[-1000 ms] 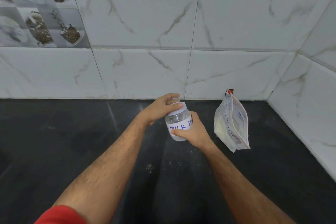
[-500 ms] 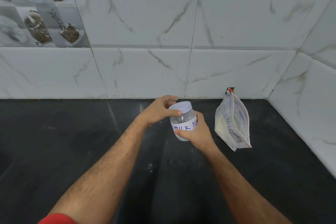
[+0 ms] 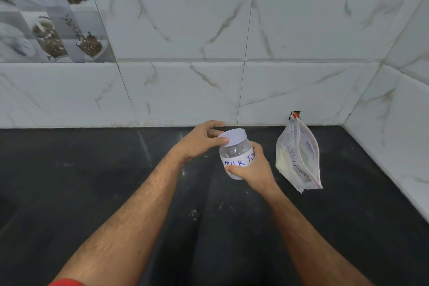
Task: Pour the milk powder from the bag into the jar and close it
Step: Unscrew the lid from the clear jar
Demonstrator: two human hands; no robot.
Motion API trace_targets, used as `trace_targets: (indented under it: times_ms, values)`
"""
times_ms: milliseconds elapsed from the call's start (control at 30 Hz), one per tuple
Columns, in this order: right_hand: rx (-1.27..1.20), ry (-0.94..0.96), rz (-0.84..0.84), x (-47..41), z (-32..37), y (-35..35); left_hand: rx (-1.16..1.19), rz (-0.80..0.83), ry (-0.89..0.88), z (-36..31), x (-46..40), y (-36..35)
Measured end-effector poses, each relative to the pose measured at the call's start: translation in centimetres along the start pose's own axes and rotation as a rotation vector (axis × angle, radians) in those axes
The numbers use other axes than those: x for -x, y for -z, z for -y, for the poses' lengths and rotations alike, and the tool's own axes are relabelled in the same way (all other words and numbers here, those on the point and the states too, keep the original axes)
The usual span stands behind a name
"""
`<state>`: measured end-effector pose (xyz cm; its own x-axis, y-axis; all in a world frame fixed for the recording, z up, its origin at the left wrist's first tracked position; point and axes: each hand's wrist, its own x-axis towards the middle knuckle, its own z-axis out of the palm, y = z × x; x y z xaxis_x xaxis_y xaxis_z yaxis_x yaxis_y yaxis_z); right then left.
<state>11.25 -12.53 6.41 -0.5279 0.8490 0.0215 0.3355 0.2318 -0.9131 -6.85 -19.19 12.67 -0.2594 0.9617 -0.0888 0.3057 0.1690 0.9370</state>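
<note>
A small clear plastic jar [image 3: 235, 154] with a white label reading "MILK PO..." is held above the black counter, tilted slightly. My right hand [image 3: 254, 169] wraps its lower body from the right. My left hand [image 3: 202, 140] grips the pale lid [image 3: 233, 137] on top, thumb against the lid's front edge. A clear zip bag [image 3: 299, 158] with white milk powder in its bottom stands upright to the right of the jar, near the wall corner, untouched.
The black stone counter [image 3: 92, 181] runs left and toward me, with specks of spilled powder [image 3: 193, 213] under my arms. Marble-look tiled walls [image 3: 185, 90] close off the back and the right side.
Both hands have shifted the jar slightly to the right and farther from me. My left fingers have changed their hold on the lid.
</note>
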Motion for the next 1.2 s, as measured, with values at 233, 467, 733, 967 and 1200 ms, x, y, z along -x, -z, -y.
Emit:
trace_targets:
  times_ms: [233,467,733,967,1200]
  values:
    - [0.006,0.035,0.025,1.0,0.4,-1.1,-0.032,0.022,-0.034,-1.1,0.0,-0.8]
    - [0.006,0.037,0.033,0.9,0.5,-0.7,-0.091,0.034,-0.031,-1.4,0.1,-1.1]
    - [0.017,0.012,0.040,0.5,0.5,0.1,-0.155,0.041,-0.009,-1.5,0.3,0.4]
    - [0.018,0.033,0.083,1.1,1.1,-1.0,-0.155,0.088,-0.051,-2.6,-0.4,-0.7]
    - [-0.019,0.030,0.054,0.8,0.6,0.1,-0.205,0.096,-0.051,-1.8,0.1,-0.2]
